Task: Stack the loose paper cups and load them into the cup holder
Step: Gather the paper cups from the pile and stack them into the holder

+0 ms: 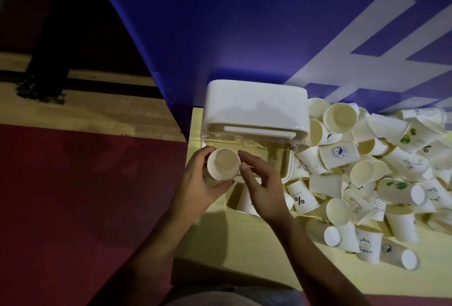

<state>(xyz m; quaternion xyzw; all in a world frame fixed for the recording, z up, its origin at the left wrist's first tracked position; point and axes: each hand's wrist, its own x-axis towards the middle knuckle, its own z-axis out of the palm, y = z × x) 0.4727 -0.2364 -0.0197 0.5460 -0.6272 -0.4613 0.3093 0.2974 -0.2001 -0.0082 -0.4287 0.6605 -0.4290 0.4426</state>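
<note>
Both forearms are reaching forward from the bottom edge of the view, converging over the near left corner of the yellow worktop (244, 244). Left hand (198, 183) is cupping a paper cup (223, 164) from the left and below: thumb lying along the far left of the rim, fingers (221, 185) curling under the near side, closed on the cup wall. The cup is standing mouth-up toward the camera; whether it is a single cup or the top of a short stack cannot be told from this angle. Right hand (260, 188) is sitting just right of the cup, thumb tip touching or nearly touching the rim, remaining fingers loosely curled and holding nothing visible.

Just beyond the fingertips, the cup holder (254, 107) is lying with its clear compartment open toward the hands. No cups are discernible inside it.

Right of the right hand, the loose cups (367, 171) are lying in a disordered heap, most on their sides.

Judgement: loading is in hand, at an early stage. The next move appears to call for steadying the cup with both hands and guiding it squarely into the clear compartment.
</note>
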